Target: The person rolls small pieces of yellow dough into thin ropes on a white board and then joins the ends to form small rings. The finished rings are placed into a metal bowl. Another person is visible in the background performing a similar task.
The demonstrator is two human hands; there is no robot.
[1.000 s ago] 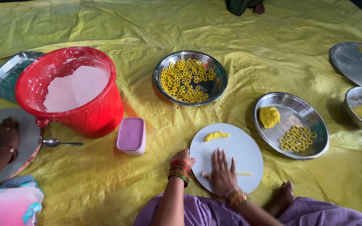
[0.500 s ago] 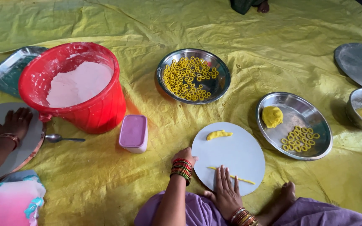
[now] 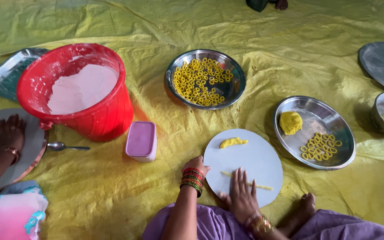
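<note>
- Head view: the right hand [image 3: 242,194] lies flat and open, palm down, fingers spread, on the near part of the round white board [image 3: 263,151].
- Its fingertips rest on a thin yellow dough strand [image 3: 261,186] that runs left to right across the board's near edge; part of the strand is hidden under the fingers.
- The left hand [image 3: 196,165] sits at the board's left rim, wrist ringed with red bangles; its fingers are curled at the edge, and whether they grip the board cannot be told.
- A curved yellow dough lump [image 3: 233,142] lies on the far part of the board, apart from both hands.
- The board rests on a yellow floor sheet [image 3: 290,53].
- Just right of the board, a steel plate [image 3: 325,111] holds a dough ball and small rings.
- Beyond the board, a steel bowl [image 3: 236,75] holds many yellow rings.
- Left: a pink lidded box [image 3: 141,140], a red bucket [image 3: 107,115] of white flour, a spoon [image 3: 65,146].
- Far left, another person's hand [image 3: 9,133] presses flat on a second round board [image 3: 32,146].
</note>
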